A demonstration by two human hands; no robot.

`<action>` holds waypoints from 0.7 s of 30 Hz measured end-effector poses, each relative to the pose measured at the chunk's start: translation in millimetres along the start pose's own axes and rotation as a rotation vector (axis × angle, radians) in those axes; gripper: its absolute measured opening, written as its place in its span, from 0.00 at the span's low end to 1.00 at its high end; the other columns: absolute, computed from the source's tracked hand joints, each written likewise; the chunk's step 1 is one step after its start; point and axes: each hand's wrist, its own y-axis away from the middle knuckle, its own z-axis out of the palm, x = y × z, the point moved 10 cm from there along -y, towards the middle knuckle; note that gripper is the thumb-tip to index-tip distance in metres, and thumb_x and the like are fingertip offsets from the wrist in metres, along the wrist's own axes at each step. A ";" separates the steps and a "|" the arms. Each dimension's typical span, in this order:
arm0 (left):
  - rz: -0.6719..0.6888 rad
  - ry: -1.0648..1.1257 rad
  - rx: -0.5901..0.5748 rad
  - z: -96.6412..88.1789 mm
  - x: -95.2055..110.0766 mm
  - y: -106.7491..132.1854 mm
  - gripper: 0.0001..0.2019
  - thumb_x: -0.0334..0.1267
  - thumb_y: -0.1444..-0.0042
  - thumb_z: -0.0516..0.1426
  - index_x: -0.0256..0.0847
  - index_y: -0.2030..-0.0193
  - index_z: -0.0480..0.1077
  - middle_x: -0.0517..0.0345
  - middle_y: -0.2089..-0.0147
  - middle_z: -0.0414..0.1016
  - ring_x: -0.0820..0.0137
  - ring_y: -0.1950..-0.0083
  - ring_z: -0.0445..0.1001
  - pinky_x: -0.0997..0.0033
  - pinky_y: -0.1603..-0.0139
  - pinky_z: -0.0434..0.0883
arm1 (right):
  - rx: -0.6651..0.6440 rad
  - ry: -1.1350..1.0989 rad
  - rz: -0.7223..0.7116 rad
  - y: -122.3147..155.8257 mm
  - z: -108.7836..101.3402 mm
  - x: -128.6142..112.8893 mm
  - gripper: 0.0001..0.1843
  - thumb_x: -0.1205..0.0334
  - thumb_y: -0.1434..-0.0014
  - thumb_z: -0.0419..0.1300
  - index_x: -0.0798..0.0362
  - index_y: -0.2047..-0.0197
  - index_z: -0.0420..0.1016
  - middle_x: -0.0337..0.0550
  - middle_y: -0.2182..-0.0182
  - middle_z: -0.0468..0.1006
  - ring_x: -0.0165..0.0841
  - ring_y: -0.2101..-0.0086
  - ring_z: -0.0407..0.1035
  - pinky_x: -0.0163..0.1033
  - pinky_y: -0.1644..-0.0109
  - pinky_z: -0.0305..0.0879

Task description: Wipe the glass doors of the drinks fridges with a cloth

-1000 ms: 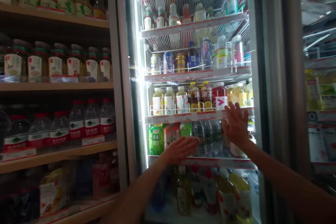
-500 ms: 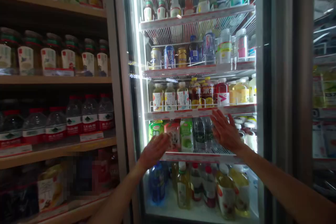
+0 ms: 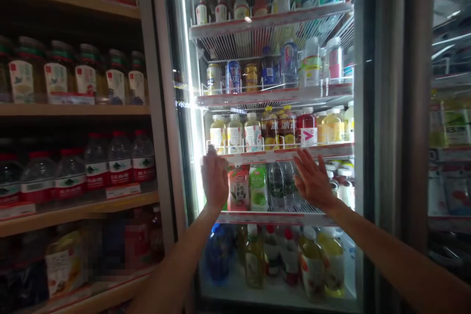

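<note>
My right hand (image 3: 312, 176) is raised flat with its fingers spread, in front of a lit drinks fridge. It lies just below the label strip of the third shelf (image 3: 265, 157), beside clear bottles (image 3: 276, 187). Whether the palm touches the glass I cannot tell. My left hand (image 3: 214, 179) is upright at the fridge's left side, fingers pointing up, slightly blurred and holding nothing that shows. It covers part of the lower row, left of a red drink carton (image 3: 238, 189) and a green drink bottle (image 3: 258, 189).
Left of the fridge, wooden shelves hold jars (image 3: 59, 71) and red-capped water bottles (image 3: 97, 162). The fridge floor carries a large blue bottle (image 3: 219, 255) and several juice bottles (image 3: 312, 265). A metal frame (image 3: 390, 108) stands at the right, with another drinks case beyond.
My left hand has moved up and turned upright, away from the red carton. My right hand stays nearly in place. The view has shifted slightly.
</note>
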 end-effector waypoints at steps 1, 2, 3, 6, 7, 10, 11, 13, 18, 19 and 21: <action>0.162 0.038 -0.057 6.7 20.9 -3.7 0.27 0.31 0.39 0.47 0.42 0.33 0.46 0.51 0.31 0.46 0.64 0.30 0.41 0.54 0.32 0.50 | 0.000 -0.005 -0.014 -2.1 -0.9 -4.3 0.37 0.64 0.39 0.48 0.50 0.32 0.31 0.49 0.35 0.49 0.38 0.36 0.44 0.54 0.34 0.40; 0.367 0.083 -0.134 13.9 44.4 -2.9 0.26 0.32 0.39 0.47 0.45 0.34 0.49 0.54 0.32 0.50 0.66 0.30 0.43 0.57 0.32 0.51 | -0.005 -0.010 -0.031 -4.0 -1.3 -8.6 0.37 0.64 0.39 0.47 0.50 0.32 0.31 0.48 0.35 0.49 0.38 0.36 0.44 0.54 0.34 0.39; 0.537 0.118 -0.192 18.3 61.1 -0.8 0.25 0.32 0.39 0.48 0.47 0.36 0.51 0.57 0.33 0.53 0.69 0.31 0.46 0.61 0.33 0.52 | -0.010 -0.012 -0.046 -5.8 -1.8 -11.6 0.37 0.64 0.38 0.47 0.49 0.32 0.31 0.48 0.35 0.50 0.37 0.36 0.45 0.53 0.34 0.39; 0.536 0.114 -0.160 18.8 50.2 -28.6 0.24 0.33 0.38 0.46 0.48 0.35 0.50 0.58 0.33 0.53 0.70 0.31 0.46 0.61 0.33 0.53 | -0.019 0.004 -0.027 -8.9 -4.1 -6.7 0.37 0.64 0.38 0.46 0.49 0.32 0.30 0.47 0.35 0.51 0.37 0.36 0.45 0.53 0.34 0.39; 0.372 0.080 -0.081 15.0 29.3 -46.9 0.25 0.32 0.38 0.44 0.44 0.34 0.47 0.54 0.32 0.50 0.67 0.30 0.43 0.57 0.33 0.52 | -0.019 0.014 -0.005 -9.3 -5.2 -1.4 0.37 0.64 0.38 0.46 0.49 0.32 0.30 0.47 0.35 0.50 0.38 0.36 0.45 0.53 0.34 0.39; 0.026 0.010 0.087 6.8 -12.0 -74.8 0.27 0.31 0.37 0.41 0.35 0.32 0.40 0.44 0.30 0.41 0.61 0.30 0.33 0.48 0.32 0.48 | -0.010 0.034 0.041 -9.2 -8.0 10.7 0.37 0.64 0.38 0.47 0.49 0.32 0.31 0.48 0.35 0.49 0.38 0.36 0.44 0.53 0.34 0.40; 0.069 0.019 0.067 10.7 -5.1 -77.1 0.26 0.32 0.37 0.42 0.36 0.32 0.41 0.45 0.30 0.42 0.62 0.30 0.33 0.49 0.32 0.48 | -0.009 0.036 0.040 -9.2 -8.2 11.5 0.37 0.64 0.38 0.47 0.50 0.32 0.31 0.48 0.35 0.49 0.38 0.36 0.44 0.53 0.34 0.39; 0.363 0.075 -0.068 25.5 32.7 -70.9 0.25 0.32 0.38 0.44 0.41 0.34 0.48 0.53 0.31 0.48 0.65 0.30 0.36 0.55 0.32 0.50 | -0.016 0.033 0.019 -9.4 -6.7 8.6 0.37 0.64 0.38 0.47 0.50 0.32 0.32 0.49 0.36 0.52 0.37 0.36 0.44 0.53 0.34 0.39; 0.462 0.111 -0.144 36.7 50.8 -77.1 0.22 0.33 0.38 0.45 0.43 0.36 0.53 0.56 0.33 0.54 0.68 0.30 0.40 0.58 0.32 0.52 | -0.014 0.019 0.014 -8.0 -4.4 8.8 0.35 0.65 0.39 0.47 0.53 0.32 0.38 0.50 0.37 0.55 0.38 0.36 0.44 0.54 0.34 0.38; 0.274 0.090 -0.075 32.9 33.3 -88.9 0.23 0.33 0.37 0.44 0.39 0.35 0.51 0.51 0.32 0.51 0.65 0.30 0.38 0.54 0.32 0.51 | -0.012 0.020 0.026 -7.3 -4.5 11.4 0.34 0.65 0.39 0.47 0.53 0.32 0.38 0.50 0.36 0.54 0.38 0.36 0.44 0.54 0.34 0.38; -0.005 0.057 0.024 26.7 10.3 -98.3 0.24 0.34 0.37 0.43 0.35 0.34 0.48 0.46 0.31 0.46 0.62 0.29 0.34 0.50 0.32 0.49 | -0.010 0.021 0.042 -6.0 -5.1 15.6 0.34 0.65 0.39 0.47 0.53 0.32 0.39 0.51 0.36 0.54 0.38 0.36 0.44 0.54 0.34 0.38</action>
